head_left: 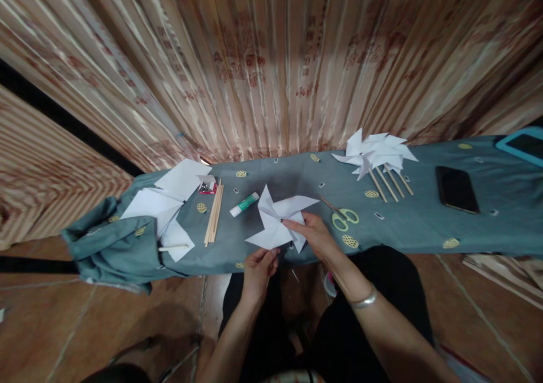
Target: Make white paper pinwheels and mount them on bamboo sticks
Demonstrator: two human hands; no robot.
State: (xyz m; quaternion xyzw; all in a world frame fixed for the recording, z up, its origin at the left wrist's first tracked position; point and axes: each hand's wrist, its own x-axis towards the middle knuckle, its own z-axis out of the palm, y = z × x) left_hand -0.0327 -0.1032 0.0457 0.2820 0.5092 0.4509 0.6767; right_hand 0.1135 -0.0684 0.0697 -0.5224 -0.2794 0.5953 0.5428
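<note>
**Crisp paper blades over soft grey-green cloth**

A white paper pinwheel (pixel 271 233) with sharp, folded points is held at the near edge of a grey-green cloth (pixel 416 224) printed with yellow oval motifs. A small, dark, shiny pin marks its centre. The right hand (pixel 316 237), a smooth silver-coloured bangle (pixel 365 299) on its wrist, is clamped on the paper: one digit lies across the top to the pin, the others partly hidden behind the blades. The left hand (pixel 259 272) sits at the pinwheel's lower edge, fingers drawn together; whether anything lies between them I cannot tell.

Just beyond, to the left, lies a white glue stick with a green label (pixel 245 204), a plain cylinder. Next come slim, pale wooden sticks (pixel 214 213) in a narrow bundle, a small red-and-clear box of dark pieces (pixel 207 186), and flat white paper sheets (pixel 148 203), partly under a rumpled fold of cloth.

Right of the pinwheel rest scissors with pale green looped handles (pixel 340 211). Behind them, white pinwheels on wooden sticks (pixel 375 152) overlap in a spiky cluster. Farther right lies a glossy black rectangular phone (pixel 457 188). A pleated, striped beige-brown curtain (pixel 271 89) hangs behind.
</note>
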